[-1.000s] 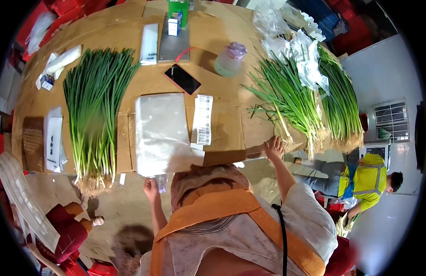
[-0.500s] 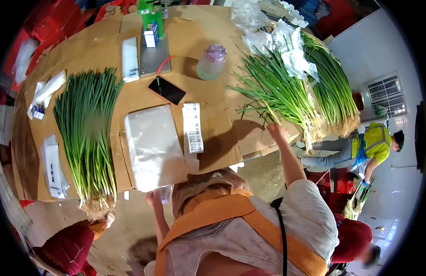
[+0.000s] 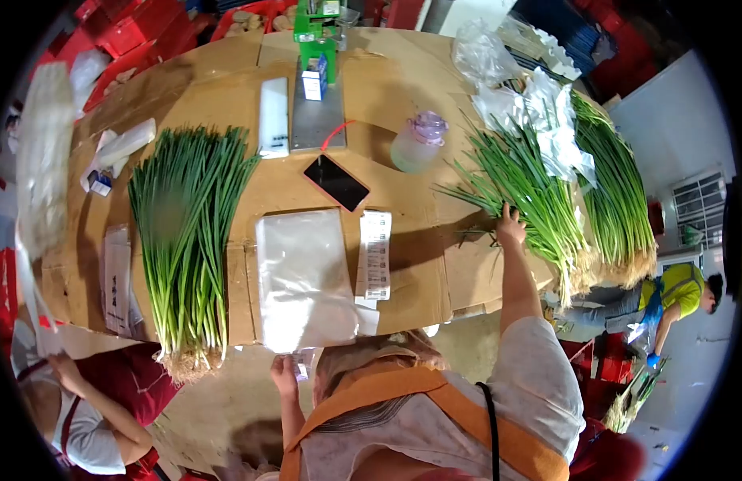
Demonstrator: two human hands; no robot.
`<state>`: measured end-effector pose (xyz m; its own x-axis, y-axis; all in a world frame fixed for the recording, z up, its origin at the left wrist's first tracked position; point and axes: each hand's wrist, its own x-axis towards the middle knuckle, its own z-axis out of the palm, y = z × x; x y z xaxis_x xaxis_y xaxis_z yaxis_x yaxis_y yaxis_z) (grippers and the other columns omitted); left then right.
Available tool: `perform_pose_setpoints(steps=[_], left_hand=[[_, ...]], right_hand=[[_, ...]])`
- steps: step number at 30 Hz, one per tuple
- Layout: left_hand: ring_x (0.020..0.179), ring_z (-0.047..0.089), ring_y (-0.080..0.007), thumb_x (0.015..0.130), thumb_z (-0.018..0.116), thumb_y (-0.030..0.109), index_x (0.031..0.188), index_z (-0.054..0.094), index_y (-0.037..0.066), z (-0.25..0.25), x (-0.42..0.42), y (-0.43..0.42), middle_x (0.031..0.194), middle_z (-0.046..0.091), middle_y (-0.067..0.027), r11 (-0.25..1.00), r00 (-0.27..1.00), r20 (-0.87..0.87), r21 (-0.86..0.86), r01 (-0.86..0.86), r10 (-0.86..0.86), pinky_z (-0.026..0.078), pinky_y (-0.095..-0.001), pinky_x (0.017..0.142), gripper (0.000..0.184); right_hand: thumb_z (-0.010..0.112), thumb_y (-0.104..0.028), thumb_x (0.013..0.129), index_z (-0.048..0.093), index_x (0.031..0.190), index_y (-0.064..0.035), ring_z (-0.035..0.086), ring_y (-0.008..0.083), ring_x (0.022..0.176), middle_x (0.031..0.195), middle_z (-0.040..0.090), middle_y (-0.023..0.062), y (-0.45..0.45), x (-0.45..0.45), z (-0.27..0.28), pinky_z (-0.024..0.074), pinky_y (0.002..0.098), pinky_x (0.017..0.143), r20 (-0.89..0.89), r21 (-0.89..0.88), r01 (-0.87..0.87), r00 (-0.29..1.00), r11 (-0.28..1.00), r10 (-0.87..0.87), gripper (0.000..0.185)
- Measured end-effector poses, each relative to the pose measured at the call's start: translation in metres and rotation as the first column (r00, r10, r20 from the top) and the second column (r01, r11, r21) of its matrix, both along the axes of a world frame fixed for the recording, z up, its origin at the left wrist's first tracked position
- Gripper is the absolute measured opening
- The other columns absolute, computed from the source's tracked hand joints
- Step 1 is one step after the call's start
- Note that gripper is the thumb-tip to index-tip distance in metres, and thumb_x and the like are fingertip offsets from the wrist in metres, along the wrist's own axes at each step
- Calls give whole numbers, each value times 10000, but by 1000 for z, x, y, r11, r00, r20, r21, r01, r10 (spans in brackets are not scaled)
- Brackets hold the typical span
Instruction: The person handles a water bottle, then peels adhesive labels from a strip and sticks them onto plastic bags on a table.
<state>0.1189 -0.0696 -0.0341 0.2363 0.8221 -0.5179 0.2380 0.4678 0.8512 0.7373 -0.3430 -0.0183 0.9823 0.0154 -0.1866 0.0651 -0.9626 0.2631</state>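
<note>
My right hand (image 3: 511,227) is at the leafy left side of a bunch of spring onions (image 3: 539,204), its fingers apart and touching the leaves. Behind that bunch lies another bunch of spring onions (image 3: 619,192), roots toward me. Below the table's front edge, my left hand (image 3: 283,373) is closed on a clear plastic bag (image 3: 303,365) with purplish marks. Near it, a stack of clear plastic bags (image 3: 303,272) lies flat beside strips of printed labels (image 3: 376,256). A large spring onion bunch (image 3: 186,240) rests on the left, roots over the edge.
On the cardboard-covered table stand a lidded jar (image 3: 419,143), a phone (image 3: 336,183), a metal scale (image 3: 318,124) and a green dispenser (image 3: 315,32). White plastic (image 3: 551,120) covers some leaves. One co-worker (image 3: 90,401) is at the left; another (image 3: 675,293) is at the right.
The view has shifted, so the table sits further right and lower. My right hand has moved onto the bunch's leaves. The co-worker at left has come further into view with a long whitish sheet nearby.
</note>
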Motion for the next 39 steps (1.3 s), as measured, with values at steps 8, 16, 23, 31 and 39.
perform_pose_setpoints(steps=[8,16,23,31,39], left_hand=[[524,419,-55,834,518,64,747,556,10,8,-3,7,611,494,15,999,997,-68,12,39,-38,334,-220,468,110],[501,418,-54,850,515,65,755,542,16,6,-12,-4,589,495,18,999,999,-11,-27,44,-44,336,-223,457,110],[489,437,-63,847,510,62,769,551,14,6,-16,-12,587,508,9,999,1000,14,-31,22,-22,353,-225,456,100],[482,480,-80,837,556,124,775,592,6,10,-28,-17,586,545,-12,996,990,-120,42,74,-69,389,-247,452,138],[705,525,-77,886,547,64,963,588,25,54,-5,-17,790,575,2,995,983,156,39,95,-100,432,-229,616,96]], right_hand=[[449,-240,869,579,947,-99,629,365,822,864,650,187,-33,44,-9,484,485,691,89,83,-207,976,975,199,207],[538,-357,837,578,963,-114,611,354,855,949,633,151,-12,5,28,493,467,694,273,186,-345,918,920,289,276],[560,-263,817,599,854,-73,606,365,797,908,615,170,-31,-3,8,483,472,663,229,136,-413,897,900,377,198],[635,-250,777,563,953,-109,586,340,863,962,596,120,-27,-2,5,471,465,684,280,278,-492,863,825,420,237],[678,-155,736,542,1097,-135,521,227,1042,1158,554,42,106,-169,46,324,437,966,504,482,-811,566,332,652,387]])
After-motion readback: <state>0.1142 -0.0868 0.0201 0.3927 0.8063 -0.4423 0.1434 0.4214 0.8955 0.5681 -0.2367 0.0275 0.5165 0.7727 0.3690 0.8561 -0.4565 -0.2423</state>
